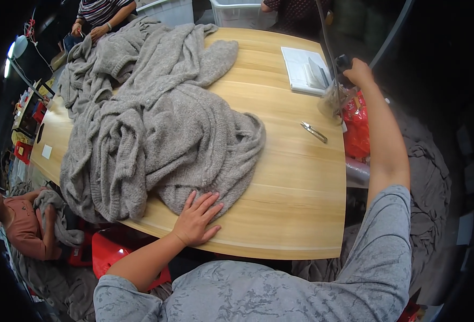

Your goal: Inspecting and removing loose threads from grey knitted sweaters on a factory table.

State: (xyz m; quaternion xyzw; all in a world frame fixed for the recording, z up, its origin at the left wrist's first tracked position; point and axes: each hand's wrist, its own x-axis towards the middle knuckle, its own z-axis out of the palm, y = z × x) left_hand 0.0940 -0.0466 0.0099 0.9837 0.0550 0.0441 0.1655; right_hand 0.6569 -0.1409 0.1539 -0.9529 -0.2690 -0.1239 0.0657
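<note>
My left hand [196, 219] lies flat with its fingers spread, the fingertips on the near edge of a heaped grey-brown knit cardigan [183, 137] and the palm side on the wooden table. A button band and ribbed edges show among its folds. My right arm stretches to the far right, past the table's edge. There my right hand [358, 73] is closed around a small black object [343, 63] beside a thin upright pole; its kind cannot be made out. Thread snips [314, 132] rest on the table, nearer to my right arm than to the cardigan.
White sheets or a pad [305, 71] lie near the table's [290, 214] far right corner, beside a clear container [333, 103]. Red plastic bags [357, 129] hang at the right edge. More knits [140, 64] cover the far left. People sit at the far side and left [30, 231].
</note>
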